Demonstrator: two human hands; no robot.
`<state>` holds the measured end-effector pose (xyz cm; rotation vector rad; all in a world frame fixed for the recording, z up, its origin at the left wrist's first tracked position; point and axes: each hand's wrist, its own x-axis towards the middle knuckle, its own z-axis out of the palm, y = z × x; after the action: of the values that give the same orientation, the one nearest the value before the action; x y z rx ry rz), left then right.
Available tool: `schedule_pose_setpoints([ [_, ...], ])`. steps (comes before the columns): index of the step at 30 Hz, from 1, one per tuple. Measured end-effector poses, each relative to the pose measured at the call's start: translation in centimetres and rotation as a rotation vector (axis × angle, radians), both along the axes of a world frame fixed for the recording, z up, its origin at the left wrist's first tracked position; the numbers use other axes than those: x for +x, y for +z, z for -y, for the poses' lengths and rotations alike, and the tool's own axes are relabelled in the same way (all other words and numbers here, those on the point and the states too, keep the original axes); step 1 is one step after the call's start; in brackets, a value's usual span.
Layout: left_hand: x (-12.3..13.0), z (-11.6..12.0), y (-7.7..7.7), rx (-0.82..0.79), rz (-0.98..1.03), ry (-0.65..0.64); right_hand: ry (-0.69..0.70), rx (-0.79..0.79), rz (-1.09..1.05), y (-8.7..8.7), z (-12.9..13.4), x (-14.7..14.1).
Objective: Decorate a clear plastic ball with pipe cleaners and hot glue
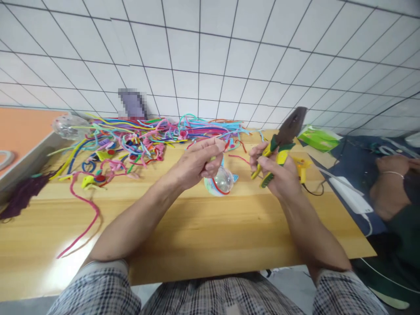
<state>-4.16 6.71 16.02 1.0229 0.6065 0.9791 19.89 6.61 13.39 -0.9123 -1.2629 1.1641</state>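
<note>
Red fuzzy craft stem (226,146), its end protruding from the pinched fingertips of the left hand (198,162), seemingly so that the tip is exposed. The right hand (278,173) is closed around dark-metal pliers with yellow-and-green handles (281,142), head directed upward, presumably clear of the red-banded transparent plastic ball (225,178). The ball rests between the hands on the pale wooden table (210,236). Multicoloured fuzzy stems (160,127) lie heaped behind and leftward, apparently for easy reach.
</note>
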Motion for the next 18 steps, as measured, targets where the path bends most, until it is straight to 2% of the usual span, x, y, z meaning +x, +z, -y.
schedule_pose_setpoints([
  [3, 1.0, 0.6, -0.8, -0.069, -0.038, -0.109, -0.019, 0.1, -0.003, -0.8, 0.5, -0.5],
  [8, 2.4, 1.3, -2.1, -0.154, -0.087, -0.242, 0.07, 0.212, 0.124, -1.4, 1.4, -1.1],
  [12, 2.6, 1.3, -2.4, -0.155, -0.112, -0.26, 0.016, 0.302, 0.301, -1.1, 1.8, -1.1],
  [15, 2.3, 0.8, -2.6, 0.003, -0.157, -0.211, -0.093, 0.351, 0.364, -1.7, 1.7, -1.2],
  [18, 1.9, 0.4, -2.9, 0.353, -0.368, -0.009, -0.203, 0.399, 0.38, -2.9, 1.5, -1.5],
])
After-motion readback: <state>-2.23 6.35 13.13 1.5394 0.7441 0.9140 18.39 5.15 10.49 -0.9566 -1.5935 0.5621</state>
